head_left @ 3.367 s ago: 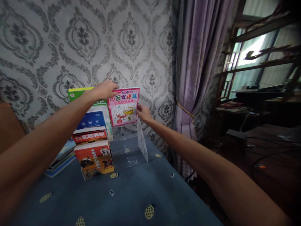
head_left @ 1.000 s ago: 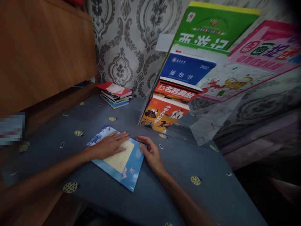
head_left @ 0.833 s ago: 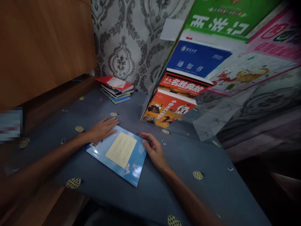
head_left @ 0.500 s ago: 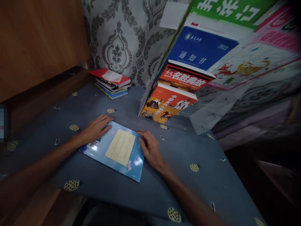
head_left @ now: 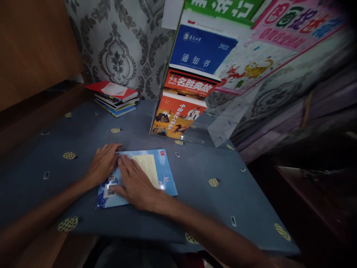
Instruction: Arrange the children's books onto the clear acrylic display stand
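Note:
A light-blue book (head_left: 169, 175) with a cream text panel lies flat and closed on the dark grey-blue tablecloth. A barcode shows near its left end. My right hand (head_left: 136, 182) rests flat across the cover, fingers stretched toward the upper left and thumb apart near the barcode. At the book's upper left edge is my left hand (head_left: 103, 163), its fingers extended and touching the edge. The two hands' fingertips are close together, and they hide part of the cover.
A clear stand holds several upright books, among them an orange one (head_left: 178, 115) and a blue one (head_left: 202, 50). A pile of books with a red one (head_left: 111, 90) on top sits by the patterned wall. A wooden panel (head_left: 36, 52) rises at the left.
My right hand has moved from the book's right edge onto the cover, toward the left. The book has turned so it lies squarer to me. The view has shifted to the right.

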`<state>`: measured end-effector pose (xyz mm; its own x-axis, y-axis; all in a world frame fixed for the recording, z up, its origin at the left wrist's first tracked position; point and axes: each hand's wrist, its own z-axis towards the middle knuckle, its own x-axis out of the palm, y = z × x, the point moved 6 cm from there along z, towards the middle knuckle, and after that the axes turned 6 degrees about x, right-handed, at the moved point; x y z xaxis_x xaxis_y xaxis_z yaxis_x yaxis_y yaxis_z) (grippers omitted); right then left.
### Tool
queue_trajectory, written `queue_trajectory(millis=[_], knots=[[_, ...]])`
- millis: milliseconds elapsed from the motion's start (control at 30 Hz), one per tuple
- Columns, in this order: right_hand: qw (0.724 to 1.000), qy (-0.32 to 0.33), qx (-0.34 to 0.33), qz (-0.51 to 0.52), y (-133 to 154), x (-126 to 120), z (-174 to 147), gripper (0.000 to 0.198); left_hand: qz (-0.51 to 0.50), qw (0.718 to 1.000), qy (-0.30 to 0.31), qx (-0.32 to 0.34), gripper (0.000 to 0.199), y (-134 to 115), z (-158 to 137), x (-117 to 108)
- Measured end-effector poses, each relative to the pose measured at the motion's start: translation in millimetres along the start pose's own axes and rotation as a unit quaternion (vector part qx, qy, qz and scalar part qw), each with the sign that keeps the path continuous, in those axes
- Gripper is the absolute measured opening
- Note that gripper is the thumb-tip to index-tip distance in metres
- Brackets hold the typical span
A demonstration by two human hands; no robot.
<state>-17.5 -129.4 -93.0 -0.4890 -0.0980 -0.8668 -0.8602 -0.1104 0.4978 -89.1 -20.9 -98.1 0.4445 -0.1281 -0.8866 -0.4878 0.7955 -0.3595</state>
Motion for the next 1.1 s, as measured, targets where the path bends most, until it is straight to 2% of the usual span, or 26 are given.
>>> queue_trajectory(millis=[300,467,600,700,833,900,1000,1100], knots=[[0.989,-0.086,0.082,-0.083,-80.7,-27.3,-28.6,0.077,0.012,1.0,-0.002,0.017,0.041,-2.5,-1.4,-0.1],[0.98,-0.135,0.123,-0.085,-119.9,-41.8,-52.6,0.072,0.038,0.999,0.003,0.029,0.043,-5.1,-0.9,-1.9],[0.98,-0.124,0.127,-0.092,-125.3,-43.4,-57.7,0.07,0.144,0.987,0.022,0.062,0.046,-19.4,2.0,-5.9],[0.979,-0.12,0.133,-0.096,-122.8,-43.4,-56.5,0.071,0.192,0.973,0.029,0.123,0.048,-47.0,0.2,1.3],[0.978,-0.127,0.135,-0.093,-124.5,-41.9,-55.5,0.071,0.131,0.964,0.083,0.216,0.054,-94.3,-11.5,34.1],[0.978,-0.134,0.127,-0.094,-126.5,-40.7,-55.5,0.07,0.1,0.962,0.104,0.233,0.062,-107.8,-16.4,48.2],[0.978,-0.147,0.111,-0.092,-127.9,-40.2,-56.1,0.068,0.084,0.965,0.106,0.223,0.068,-104.9,-18.8,52.7],[0.979,-0.147,0.11,-0.089,-128.4,-40.1,-56.7,0.069,0.095,0.972,0.098,0.192,0.071,-79.8,-20.3,41.7]])
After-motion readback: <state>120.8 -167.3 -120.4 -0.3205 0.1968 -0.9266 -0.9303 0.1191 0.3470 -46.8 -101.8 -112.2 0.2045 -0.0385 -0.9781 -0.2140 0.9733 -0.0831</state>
